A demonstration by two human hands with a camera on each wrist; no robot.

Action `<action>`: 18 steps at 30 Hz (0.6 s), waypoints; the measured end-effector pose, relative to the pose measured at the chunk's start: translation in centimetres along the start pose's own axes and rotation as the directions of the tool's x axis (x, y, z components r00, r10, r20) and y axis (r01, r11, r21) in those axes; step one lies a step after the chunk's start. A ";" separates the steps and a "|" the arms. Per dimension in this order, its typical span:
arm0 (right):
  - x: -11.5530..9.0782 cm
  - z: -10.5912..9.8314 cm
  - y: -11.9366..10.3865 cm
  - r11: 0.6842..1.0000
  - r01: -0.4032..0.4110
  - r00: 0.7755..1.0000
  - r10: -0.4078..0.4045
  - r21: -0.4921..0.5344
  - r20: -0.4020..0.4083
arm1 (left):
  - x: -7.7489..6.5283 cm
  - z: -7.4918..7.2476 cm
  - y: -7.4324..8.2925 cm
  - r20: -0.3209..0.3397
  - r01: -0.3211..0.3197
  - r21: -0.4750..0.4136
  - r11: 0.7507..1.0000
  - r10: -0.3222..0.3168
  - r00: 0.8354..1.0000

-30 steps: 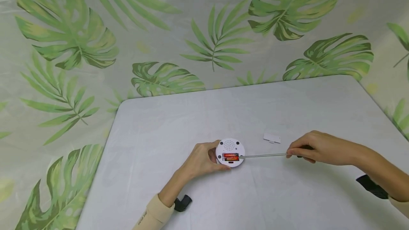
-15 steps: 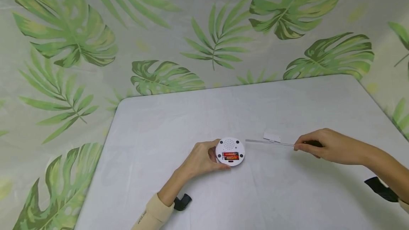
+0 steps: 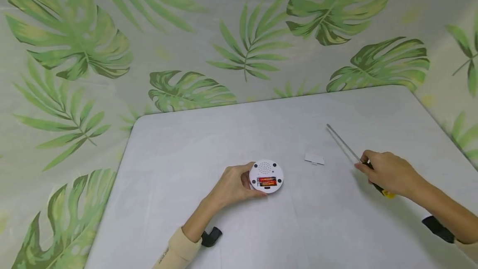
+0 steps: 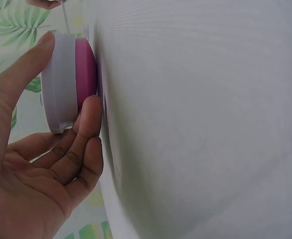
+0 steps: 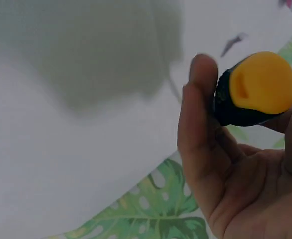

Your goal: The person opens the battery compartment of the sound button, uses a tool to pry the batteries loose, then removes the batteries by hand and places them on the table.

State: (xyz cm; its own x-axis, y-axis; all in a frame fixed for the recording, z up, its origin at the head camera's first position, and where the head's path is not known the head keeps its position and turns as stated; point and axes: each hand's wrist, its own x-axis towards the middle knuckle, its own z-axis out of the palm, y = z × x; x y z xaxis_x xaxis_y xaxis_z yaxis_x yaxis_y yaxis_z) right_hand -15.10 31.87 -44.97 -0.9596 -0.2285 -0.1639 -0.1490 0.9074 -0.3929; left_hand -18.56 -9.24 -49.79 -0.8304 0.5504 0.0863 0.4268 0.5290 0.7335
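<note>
Two batteries [image 3: 267, 181] sit in the white gadget [image 3: 277, 172], mid-tabletop [image 3: 186, 144], left of the small cover [image 3: 315, 159]; the left hand [image 3: 233, 185] has its fingers curled round the gadget's rim; the right hand [image 3: 390, 172] clasps a screwdriver [image 3: 345, 143], pointing far-left; best to steady the gadget, battery side up, with the screwdriver tip clear of it.

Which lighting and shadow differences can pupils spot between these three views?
Head: brightest, with a soft shadow on the white table beneath the right hand; left wrist: dimmer, the table shaded close beside the round white-and-pink device; right wrist: also dim, a broad, blurry-edged shadow on the table, while the yellow-ended, black-handled screwdriver stands out.
</note>
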 end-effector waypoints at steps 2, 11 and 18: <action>-0.1 0.5 0.4 0.999 -0.005 0.999 0.004 -0.035 -0.039 | 0.0 0.0 0.0 -0.001 0.003 0.000 1.000 -0.003 1.000; -0.5 2.2 1.2 0.994 -0.054 0.996 0.046 -0.096 -0.081 | 0.0 0.0 -0.1 -0.003 0.005 0.004 1.000 -0.005 1.000; -0.5 3.1 1.7 0.989 -0.060 0.996 0.050 -0.135 -0.075 | 0.0 0.0 -0.1 0.000 0.016 0.001 1.000 -0.016 1.000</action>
State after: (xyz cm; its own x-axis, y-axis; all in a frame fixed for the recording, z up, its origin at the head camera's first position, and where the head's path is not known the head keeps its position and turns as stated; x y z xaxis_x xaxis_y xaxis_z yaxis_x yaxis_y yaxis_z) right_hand -14.13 32.46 -48.33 -0.9811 -0.1559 -0.1148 -0.1223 0.9587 -0.2568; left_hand -18.64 -9.28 -49.89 -0.8369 0.5422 0.0748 0.4144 0.5383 0.7338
